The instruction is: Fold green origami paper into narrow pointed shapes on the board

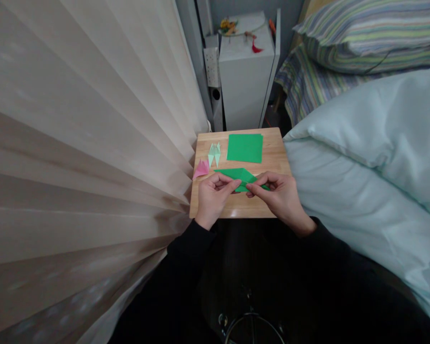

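A folded green sheet of origami paper (pixel 236 175) is held over the front part of a small wooden table (pixel 243 206). My left hand (pixel 215 193) pinches its near edge between thumb and fingers. Close beside it, my right hand (pixel 277 193) pinches the same paper toward its right end. The paper has a long point reaching left and a raised peak at the top. Behind it lies a stack of flat green square sheets (pixel 245 148). To the left sit a pale green folded paper piece (pixel 214 154) and a pink folded paper piece (pixel 201 169).
A pleated curtain (pixel 93 143) hangs along the table's left side. On the right is a bed with a pale blue quilt (pixel 344 167) and a striped pillow (pixel 372 36). Beyond the table stands a white cabinet (pixel 245 81) with small ornaments on top.
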`<state>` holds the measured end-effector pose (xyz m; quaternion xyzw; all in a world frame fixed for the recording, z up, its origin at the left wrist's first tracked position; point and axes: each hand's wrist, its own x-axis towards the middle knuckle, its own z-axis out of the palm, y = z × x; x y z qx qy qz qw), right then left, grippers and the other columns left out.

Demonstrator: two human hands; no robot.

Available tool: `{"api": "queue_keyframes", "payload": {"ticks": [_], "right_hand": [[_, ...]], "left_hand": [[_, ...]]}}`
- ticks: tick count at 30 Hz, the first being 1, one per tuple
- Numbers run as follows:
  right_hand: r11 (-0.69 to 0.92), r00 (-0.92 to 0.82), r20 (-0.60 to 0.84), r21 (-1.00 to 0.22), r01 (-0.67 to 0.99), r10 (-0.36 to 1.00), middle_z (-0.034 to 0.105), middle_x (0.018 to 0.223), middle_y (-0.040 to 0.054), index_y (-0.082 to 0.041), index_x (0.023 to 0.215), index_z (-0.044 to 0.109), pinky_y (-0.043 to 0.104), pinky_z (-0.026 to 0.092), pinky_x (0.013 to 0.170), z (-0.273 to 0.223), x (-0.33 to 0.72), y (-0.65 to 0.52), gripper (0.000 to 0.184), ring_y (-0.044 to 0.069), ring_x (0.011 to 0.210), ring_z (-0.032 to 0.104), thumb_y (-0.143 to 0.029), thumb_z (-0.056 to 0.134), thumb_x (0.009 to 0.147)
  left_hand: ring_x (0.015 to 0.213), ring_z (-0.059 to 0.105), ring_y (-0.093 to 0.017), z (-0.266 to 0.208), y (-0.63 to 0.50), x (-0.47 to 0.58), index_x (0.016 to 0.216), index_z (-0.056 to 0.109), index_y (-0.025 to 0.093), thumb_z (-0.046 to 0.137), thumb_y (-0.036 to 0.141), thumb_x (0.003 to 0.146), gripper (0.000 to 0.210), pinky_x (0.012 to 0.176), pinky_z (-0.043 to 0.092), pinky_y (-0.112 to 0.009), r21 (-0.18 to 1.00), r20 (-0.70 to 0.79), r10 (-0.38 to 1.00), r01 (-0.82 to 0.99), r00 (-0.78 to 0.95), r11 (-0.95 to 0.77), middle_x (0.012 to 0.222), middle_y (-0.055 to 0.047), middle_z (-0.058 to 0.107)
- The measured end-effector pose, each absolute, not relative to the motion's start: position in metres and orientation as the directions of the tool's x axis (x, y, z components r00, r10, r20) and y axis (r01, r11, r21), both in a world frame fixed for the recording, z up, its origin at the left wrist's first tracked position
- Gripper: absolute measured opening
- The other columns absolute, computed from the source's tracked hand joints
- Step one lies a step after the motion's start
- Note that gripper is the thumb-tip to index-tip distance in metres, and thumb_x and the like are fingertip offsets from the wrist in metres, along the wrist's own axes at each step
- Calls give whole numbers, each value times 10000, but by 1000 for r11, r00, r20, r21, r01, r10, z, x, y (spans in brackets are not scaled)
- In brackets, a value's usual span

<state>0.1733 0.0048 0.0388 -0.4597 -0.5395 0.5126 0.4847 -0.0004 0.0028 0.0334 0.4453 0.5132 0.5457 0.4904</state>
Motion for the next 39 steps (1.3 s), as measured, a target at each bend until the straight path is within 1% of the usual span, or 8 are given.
{"api": "queue_keyframes", "payload": {"ticks": [9,17,24,27,29,31,34,39], "right_hand": [[73,-115,70,-997,26,991,757,670,36,-217,680,682,308,554,609,38,175,5,283,187,635,712,-423,848,780],[61,-96,57,-998,34,994,747,650,33,-215,672,679,306,551,592,37,175,6,291,185,612,706,-426,856,766],[87,-82,83,-995,40,993,736,638,26,-209,667,656,295,542,586,37,175,6,297,172,595,696,-400,860,767],[95,-72,93,-995,30,993,718,625,16,-203,674,641,287,536,576,36,174,6,311,165,580,692,-396,867,764],[89,-72,89,-996,-5,993,702,628,-3,-203,724,645,279,531,566,35,173,6,293,156,567,689,-383,874,758],[81,-79,84,-996,-43,993,703,680,-13,-205,798,667,279,538,568,33,173,7,279,146,567,685,-379,880,748],[71,-92,76,-996,-60,993,730,785,3,-208,881,712,299,575,619,30,171,8,272,148,628,697,-378,877,746],[61,-102,69,-995,-77,992,749,800,16,-211,861,728,322,598,669,26,170,8,241,175,710,719,-349,881,737]], "left_hand": [[544,668,-111,32,3,0,662,677,167,925,397,673,339,579,576,-231,996,-2,993,-91,-118,-9,608,9,700],[574,694,-140,32,3,0,668,669,169,919,419,679,353,611,597,-270,998,2,994,-62,-109,-9,623,-1,706],[574,698,-127,30,4,-1,679,661,160,920,402,681,355,598,588,-239,998,23,994,-62,-105,-29,629,3,706],[575,701,-121,28,4,-1,707,638,162,920,395,679,367,607,603,-235,996,20,996,-88,-91,-28,635,17,703],[585,708,-122,27,4,-2,762,629,172,912,390,690,364,619,617,-239,992,22,996,-123,-83,-32,642,32,702],[598,717,-126,25,5,-3,837,651,182,905,378,699,350,624,623,-241,990,33,997,-134,-72,-43,671,34,719],[634,729,-126,24,5,-4,927,722,186,879,337,735,291,642,620,-235,993,82,994,-81,-70,-87,767,5,765],[746,758,-152,26,5,-3,945,798,190,835,299,793,191,722,639,-268,981,195,979,3,-60,-195,917,-47,808]]}}
